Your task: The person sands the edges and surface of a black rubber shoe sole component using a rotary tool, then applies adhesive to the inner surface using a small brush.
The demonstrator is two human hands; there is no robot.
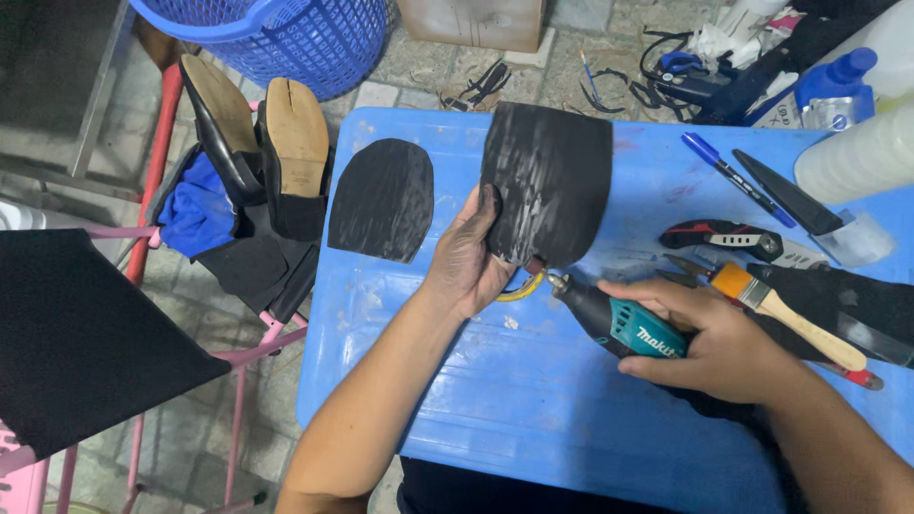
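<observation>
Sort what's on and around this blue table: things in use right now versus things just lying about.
In use:
left hand, black sole piece
right hand, rotary tool

Lying about:
second sole piece
brush
pen
utility knife
shoes
basket

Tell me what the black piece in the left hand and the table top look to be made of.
Black sole piece: seemingly rubber sheet, matte, with pale scuff streaks on its face. Table top: apparently moulded plastic, glossy blue, ribbed, with scratches and smudges.
</observation>
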